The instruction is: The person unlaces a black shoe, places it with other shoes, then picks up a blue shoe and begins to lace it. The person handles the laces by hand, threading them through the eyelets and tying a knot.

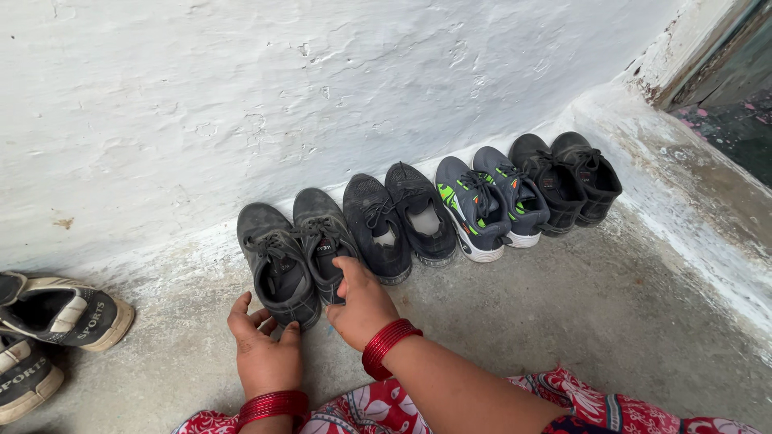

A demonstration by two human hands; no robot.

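Observation:
A row of shoes stands toe-to-wall along the white wall. My left hand (pixel 264 347) rests at the heel of the leftmost dark grey shoe (pixel 276 264), fingers spread and touching it. My right hand (pixel 362 304) lies on the heel of its pair, the second grey shoe (pixel 323 241), thumb against its opening. Red bangles circle both wrists. Further right stand a black mesh pair (pixel 398 217), a grey pair with green marks and white soles (pixel 486 201), and a black high pair (pixel 567 178).
Two dark canvas shoes with pale soles (pixel 56 313) lie at the left edge on the concrete floor. A whitewashed ledge (pixel 691 201) runs along the right, with a dark doorway behind it. My red patterned clothing fills the bottom edge.

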